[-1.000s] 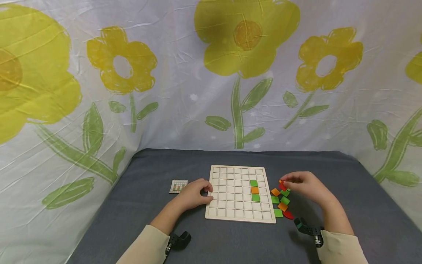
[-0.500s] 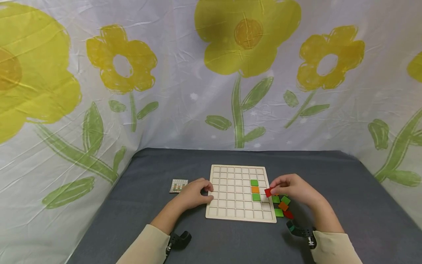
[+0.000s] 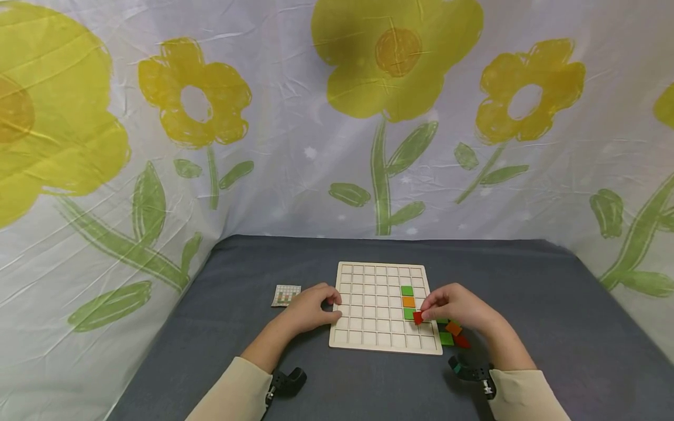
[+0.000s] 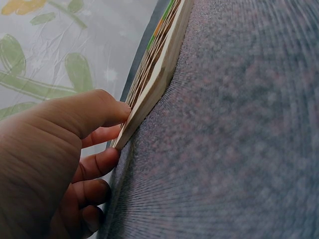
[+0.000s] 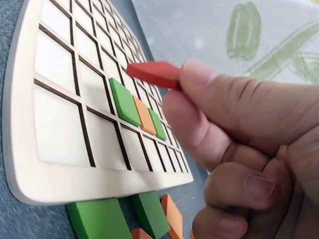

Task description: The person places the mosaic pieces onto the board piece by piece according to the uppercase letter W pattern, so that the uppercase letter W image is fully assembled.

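A pale wooden grid board [image 3: 368, 301] lies on the dark cloth. My left hand [image 3: 310, 309] holds its left edge; in the left wrist view the thumb [image 4: 112, 109] lies at the rim, with the other fingers curled beside it. Over the board's right part, my right hand [image 3: 463, 305] pinches a red square tile [image 5: 154, 72] between thumb and forefinger. The tile hangs tilted, close to the lower of two green tiles [image 5: 124, 102]. An orange tile [image 5: 144, 115] sits between those green ones, in one column of cells.
Loose tiles lie right of the board, among them a green tile [image 3: 446, 338], an orange tile [image 3: 454, 328] and a red piece [image 3: 462, 341]; my right hand partly covers others. A small pattern card [image 3: 285, 295] lies left. A flower-printed curtain [image 3: 284, 175] rises behind the table.
My right hand has carried the red tile from the loose pile leftward over the board, beside the lower green tile. My left hand has stayed at the board's left edge.
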`<state>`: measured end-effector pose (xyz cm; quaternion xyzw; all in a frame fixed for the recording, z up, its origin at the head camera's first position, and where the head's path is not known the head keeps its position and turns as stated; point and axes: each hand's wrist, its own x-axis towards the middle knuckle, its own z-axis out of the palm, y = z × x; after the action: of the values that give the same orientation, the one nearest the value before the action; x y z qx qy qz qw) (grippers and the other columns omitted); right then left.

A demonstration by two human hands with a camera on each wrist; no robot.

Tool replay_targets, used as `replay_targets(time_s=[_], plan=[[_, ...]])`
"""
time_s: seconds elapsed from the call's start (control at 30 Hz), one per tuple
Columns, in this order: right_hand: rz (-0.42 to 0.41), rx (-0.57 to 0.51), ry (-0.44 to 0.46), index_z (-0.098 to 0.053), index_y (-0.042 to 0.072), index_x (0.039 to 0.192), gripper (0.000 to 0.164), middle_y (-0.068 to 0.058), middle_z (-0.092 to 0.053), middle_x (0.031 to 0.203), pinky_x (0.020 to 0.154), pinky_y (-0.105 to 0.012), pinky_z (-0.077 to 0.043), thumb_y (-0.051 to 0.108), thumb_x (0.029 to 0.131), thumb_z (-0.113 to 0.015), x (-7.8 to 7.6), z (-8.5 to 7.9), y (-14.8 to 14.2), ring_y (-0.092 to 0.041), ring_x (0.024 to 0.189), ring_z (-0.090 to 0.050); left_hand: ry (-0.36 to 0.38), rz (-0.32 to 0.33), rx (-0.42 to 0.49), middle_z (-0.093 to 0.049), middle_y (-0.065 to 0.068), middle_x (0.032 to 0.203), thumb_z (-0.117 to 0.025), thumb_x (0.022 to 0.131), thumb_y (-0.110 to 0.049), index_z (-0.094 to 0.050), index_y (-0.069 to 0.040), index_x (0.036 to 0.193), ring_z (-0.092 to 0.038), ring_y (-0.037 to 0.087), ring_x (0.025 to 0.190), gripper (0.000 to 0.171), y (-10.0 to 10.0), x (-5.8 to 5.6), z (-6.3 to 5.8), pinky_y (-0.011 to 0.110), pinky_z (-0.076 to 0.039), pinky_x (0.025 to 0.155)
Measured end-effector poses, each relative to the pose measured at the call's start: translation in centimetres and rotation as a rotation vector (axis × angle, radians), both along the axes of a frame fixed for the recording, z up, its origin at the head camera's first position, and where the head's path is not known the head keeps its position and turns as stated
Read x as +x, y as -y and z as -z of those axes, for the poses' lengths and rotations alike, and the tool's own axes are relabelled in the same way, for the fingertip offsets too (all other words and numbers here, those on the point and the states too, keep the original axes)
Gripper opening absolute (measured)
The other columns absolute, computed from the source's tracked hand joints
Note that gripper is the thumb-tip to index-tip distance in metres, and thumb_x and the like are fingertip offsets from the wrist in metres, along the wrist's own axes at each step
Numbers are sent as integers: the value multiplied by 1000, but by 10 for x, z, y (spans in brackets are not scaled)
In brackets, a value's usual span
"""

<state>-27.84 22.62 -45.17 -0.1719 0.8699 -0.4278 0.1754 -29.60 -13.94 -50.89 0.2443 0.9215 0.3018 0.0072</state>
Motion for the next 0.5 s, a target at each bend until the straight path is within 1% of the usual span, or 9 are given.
replay_targets(time_s=[0.13,0.27,0.33,0.5], plan=[[-4,16,-4,-77,5,94,13,-3,-73,87,71,-36,-48,15,88,-82,1,2,3,-20,81,-57,3,1,0,-51,-6,92,-77,91,-29,-65,-23,100,-49,12,80,16,0,0,0,35,-41,74],[-25,28,-14,-76,4,93,11,-3,-71,85,65,-33,-46,14,88,-81,2,4,7,-19,75,-55,4,2,1,-51,-7,92,-77,91,-30,-65,-23,100,-49,13,80,16,0,0,1,35,-41,74],[-31,40,-20,-76,4,92,10,-2,-70,84,64,-32,-46,13,89,-80,3,5,9,-18,74,-54,4,3,3,-51,-7,91,-77,91,-30,-65,-23,100,-49,13,80,16,0,0,1,35,-41,74],[-12,81,-16,-76,7,90,9,0,-69,83,67,-33,-45,14,90,-80,2,6,13,-18,76,-55,1,7,6,-51,-7,92,-77,91,-30,-66,-23,100,-49,12,81,16,1,0,0,35,-41,74]])
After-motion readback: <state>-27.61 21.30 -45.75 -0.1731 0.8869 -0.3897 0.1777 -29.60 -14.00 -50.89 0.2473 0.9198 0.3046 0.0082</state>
